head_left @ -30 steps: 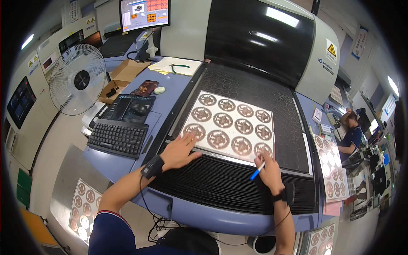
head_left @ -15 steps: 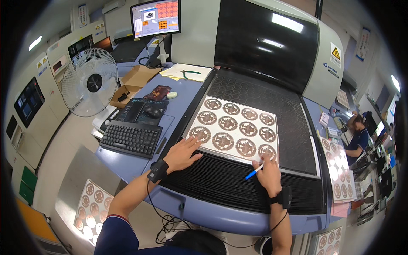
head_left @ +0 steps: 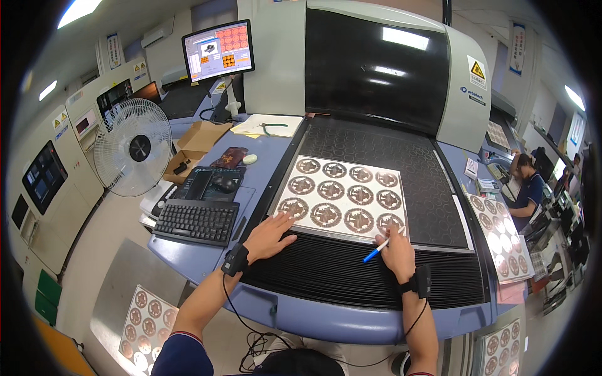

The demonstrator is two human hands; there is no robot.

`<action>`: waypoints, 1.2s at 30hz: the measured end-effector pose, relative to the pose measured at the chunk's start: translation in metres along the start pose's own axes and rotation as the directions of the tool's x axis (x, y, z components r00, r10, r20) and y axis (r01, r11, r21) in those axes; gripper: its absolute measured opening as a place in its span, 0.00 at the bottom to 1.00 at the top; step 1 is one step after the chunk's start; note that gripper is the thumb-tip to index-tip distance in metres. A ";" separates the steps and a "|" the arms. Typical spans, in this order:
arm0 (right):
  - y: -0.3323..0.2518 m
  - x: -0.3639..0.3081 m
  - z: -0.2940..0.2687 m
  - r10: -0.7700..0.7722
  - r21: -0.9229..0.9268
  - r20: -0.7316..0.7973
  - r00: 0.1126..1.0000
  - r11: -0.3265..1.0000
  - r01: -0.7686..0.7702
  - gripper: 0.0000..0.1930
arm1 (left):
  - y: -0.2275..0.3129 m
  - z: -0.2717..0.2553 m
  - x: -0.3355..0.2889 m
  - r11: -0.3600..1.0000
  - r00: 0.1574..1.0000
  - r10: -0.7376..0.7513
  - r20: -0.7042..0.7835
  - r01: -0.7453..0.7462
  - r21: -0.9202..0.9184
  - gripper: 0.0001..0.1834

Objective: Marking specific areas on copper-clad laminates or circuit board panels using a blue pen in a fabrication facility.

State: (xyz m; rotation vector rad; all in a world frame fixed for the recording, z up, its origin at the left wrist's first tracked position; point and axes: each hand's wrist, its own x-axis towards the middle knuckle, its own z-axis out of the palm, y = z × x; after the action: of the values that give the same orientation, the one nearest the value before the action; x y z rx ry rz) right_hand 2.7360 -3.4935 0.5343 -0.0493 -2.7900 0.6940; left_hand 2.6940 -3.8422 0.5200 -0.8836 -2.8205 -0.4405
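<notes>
A white panel (head_left: 346, 181) with rows of round copper-coloured patterns lies flat on the black textured bed (head_left: 433, 210) of a large machine. My left hand (head_left: 268, 238) is open, its fingertips resting at the panel's near left corner. At the near right corner, my right hand (head_left: 397, 252) touches the panel's edge with its fingers. It also holds a slim marker pen (head_left: 372, 255), white with a blue end that points down to the left. Black wrist devices with cables sit on both my wrists.
Black ribbed bellows (head_left: 326, 266) run along the machine's front. To the left are a keyboard (head_left: 195, 220), a mouse (head_left: 224, 182), pliers (head_left: 273, 128) on paper, and a fan (head_left: 139, 148). More patterned panels (head_left: 500, 241) lie at the right, where a person (head_left: 528, 188) sits.
My view has tilted upward, so more of the machine and monitor shows. Both hands stay at the panel's near corners, and the pen is still in my right hand.
</notes>
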 end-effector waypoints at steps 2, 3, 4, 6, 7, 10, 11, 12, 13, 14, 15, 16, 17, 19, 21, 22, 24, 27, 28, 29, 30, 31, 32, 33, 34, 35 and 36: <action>0.004 -0.001 -0.001 -0.034 -0.017 -0.010 0.999 0.999 0.034 0.19 | 0.000 0.000 0.000 0.999 0.999 0.036 -0.024 -0.036 0.000 0.28; 0.006 -0.002 -0.002 -0.066 -0.037 -0.013 0.998 0.997 0.066 0.19 | 0.001 0.000 0.000 0.999 0.999 0.037 -0.031 -0.037 0.001 0.28; 0.007 -0.005 -0.002 -0.071 -0.040 -0.018 0.997 0.997 0.070 0.19 | 0.002 0.000 0.000 0.999 0.999 0.035 -0.023 -0.035 0.011 0.28; 0.005 -0.008 -0.001 -0.146 -0.019 -0.037 0.989 0.989 0.146 0.19 | 0.001 -0.001 -0.003 0.999 0.999 0.029 -0.021 -0.028 0.025 0.28; 0.004 -0.007 -0.002 -0.152 -0.020 -0.040 0.988 0.988 0.151 0.19 | -0.001 0.000 -0.004 1.000 0.999 0.025 -0.020 -0.025 0.014 0.28; -0.003 -0.010 -0.002 -0.210 -0.100 -0.033 0.977 0.974 0.206 0.21 | -0.001 -0.006 -0.003 1.000 1.000 0.000 0.001 0.000 0.006 0.28; 0.002 -0.008 0.004 -0.213 -0.101 -0.033 0.976 0.973 0.209 0.21 | 0.001 -0.008 -0.002 1.000 1.000 -0.016 0.025 0.015 0.011 0.29; 0.006 -0.006 0.009 -0.203 -0.137 -0.073 0.976 0.972 0.192 0.21 | 0.003 -0.006 -0.002 1.000 1.000 -0.018 0.022 0.017 0.012 0.29; 0.011 -0.005 0.012 -0.194 -0.171 -0.113 0.975 0.970 0.173 0.20 | 0.004 -0.002 -0.002 1.000 1.000 0.002 0.011 -0.002 0.008 0.29; 0.006 -0.005 0.008 -0.113 -0.132 -0.067 0.991 0.986 0.104 0.20 | 0.003 -0.001 -0.002 1.000 1.000 0.023 -0.002 -0.023 0.008 0.29; 0.005 -0.006 0.005 -0.118 -0.129 -0.071 0.991 0.986 0.108 0.20 | 0.002 0.000 -0.003 1.000 1.000 0.022 -0.006 -0.022 0.014 0.29; 0.005 -0.007 0.002 -0.098 -0.075 -0.060 0.993 0.993 0.094 0.20 | 0.002 0.001 -0.004 0.999 0.999 0.036 -0.007 -0.036 0.027 0.29; 0.006 -0.008 0.000 -0.081 -0.022 -0.048 0.996 0.997 0.080 0.20 | 0.002 0.003 -0.004 0.998 0.999 0.049 -0.009 -0.049 0.040 0.29; 0.005 -0.007 -0.002 -0.095 0.024 -0.039 0.995 0.995 0.096 0.21 | -0.001 0.005 -0.003 0.999 0.999 0.041 -0.005 -0.041 0.024 0.29; 0.002 -0.008 -0.003 -0.054 0.036 -0.021 0.998 0.998 0.055 0.21 | -0.001 0.005 -0.005 0.998 0.997 0.053 -0.048 -0.051 0.043 0.29; 0.000 -0.006 -0.003 -0.060 0.037 -0.017 0.998 0.997 0.060 0.21 | -0.002 0.003 -0.004 0.998 0.998 0.046 -0.049 -0.044 0.044 0.29; 0.000 -0.005 -0.003 -0.060 -0.023 -0.026 0.998 0.998 0.059 0.21 | -0.003 0.001 -0.003 0.999 0.999 0.033 -0.005 -0.033 0.019 0.30; 0.002 -0.002 0.003 -0.118 -0.067 -0.040 0.992 0.991 0.115 0.21 | -0.002 -0.004 -0.008 0.999 0.999 0.040 -0.037 -0.039 0.027 0.30; 0.004 -0.004 0.005 -0.171 -0.073 -0.046 0.984 0.983 0.168 0.21 | -0.002 -0.007 -0.016 1.000 0.999 0.029 -0.029 -0.029 -0.008 0.29; 0.009 -0.004 0.005 -0.186 -0.072 -0.053 0.981 0.981 0.182 0.21 | 0.006 -0.013 -0.022 0.997 0.997 0.015 -0.072 -0.019 -0.068 0.29; 0.010 -0.006 0.005 -0.162 -0.039 -0.057 0.985 0.986 0.160 0.20 | 0.011 -0.023 -0.034 0.997 0.991 -0.006 -0.134 -0.005 -0.076 0.29; 0.008 -0.007 0.003 -0.136 -0.005 -0.059 0.989 0.991 0.136 0.19 | 0.014 -0.035 -0.048 0.997 0.981 -0.024 -0.193 0.008 -0.083 0.29; 0.004 -0.009 -0.002 -0.107 -0.013 -0.030 0.994 0.994 0.106 0.18 | 0.015 -0.050 -0.065 0.994 0.947 -0.078 -0.313 0.048 -0.103 0.29; 0.005 -0.010 -0.003 -0.108 -0.008 -0.036 0.993 0.994 0.108 0.18 | 0.008 -0.058 -0.082 0.992 0.892 -0.128 -0.433 0.108 -0.070 0.28; 0.006 -0.010 -0.002 -0.126 -0.010 -0.044 0.991 0.992 0.126 0.18 | -0.006 -0.063 -0.101 0.974 0.802 -0.174 -0.572 0.226 0.020 0.28; 0.006 -0.010 -0.001 -0.142 -0.014 -0.051 0.989 0.990 0.142 0.18 | -0.020 -0.070 -0.120 0.935 0.742 -0.241 -0.626 0.351 0.056 0.26; 0.004 -0.011 -0.001 -0.125 -0.028 -0.031 0.992 0.992 0.124 0.18 | -0.036 -0.067 -0.138 0.839 0.661 -0.295 -0.690 0.525 0.145 0.25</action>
State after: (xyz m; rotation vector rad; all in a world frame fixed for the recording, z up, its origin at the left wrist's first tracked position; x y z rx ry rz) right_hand 2.7463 -3.4901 0.5307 0.1068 -2.7427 0.6205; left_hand 2.7900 -3.9653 0.5431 0.0368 -2.2922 -0.2312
